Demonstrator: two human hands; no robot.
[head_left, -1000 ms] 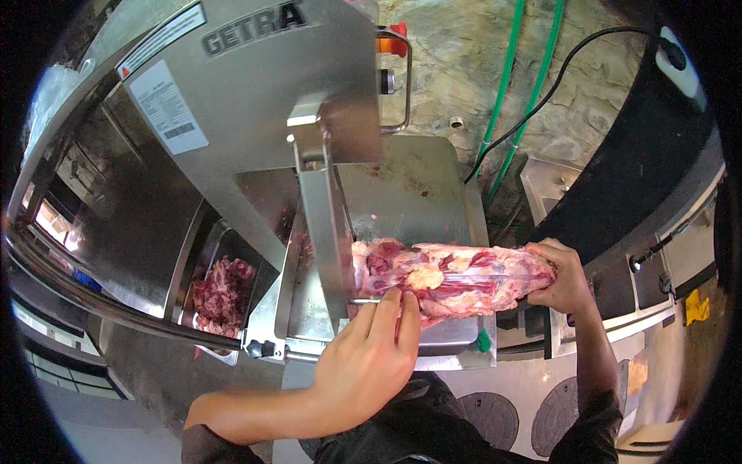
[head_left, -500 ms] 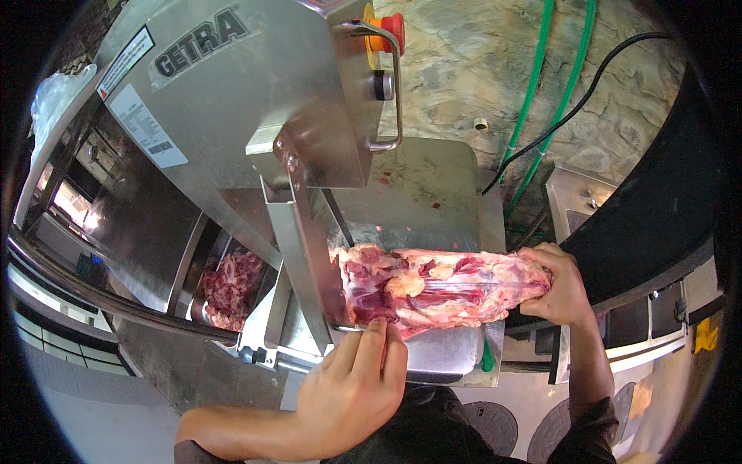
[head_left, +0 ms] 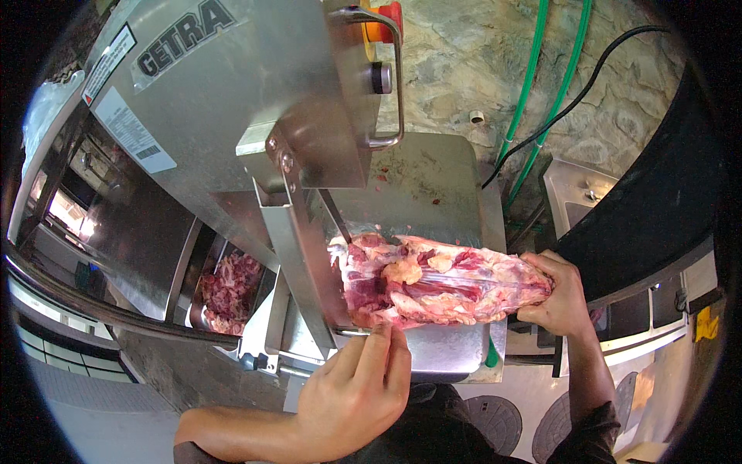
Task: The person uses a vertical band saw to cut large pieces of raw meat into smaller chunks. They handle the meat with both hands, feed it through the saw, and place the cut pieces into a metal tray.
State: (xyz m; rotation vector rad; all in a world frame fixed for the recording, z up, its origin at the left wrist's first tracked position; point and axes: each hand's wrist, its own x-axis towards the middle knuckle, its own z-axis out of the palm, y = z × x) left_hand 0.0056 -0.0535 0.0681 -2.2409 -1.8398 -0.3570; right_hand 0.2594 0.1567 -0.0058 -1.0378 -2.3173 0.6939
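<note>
One long slab of raw meat (head_left: 440, 282), red with pale fat and sinew, is laid across the smooth steel saw table (head_left: 433, 174), its cut end against the thin blade (head_left: 338, 219). The right hand (head_left: 560, 298) is clenched around the slab's far end. The left hand (head_left: 355, 390) is laid flat, fingers extended and unclenched, fingertips touching the slab's near edge. One tray of chopped meat pieces (head_left: 229, 290) is seen left of the table.
</note>
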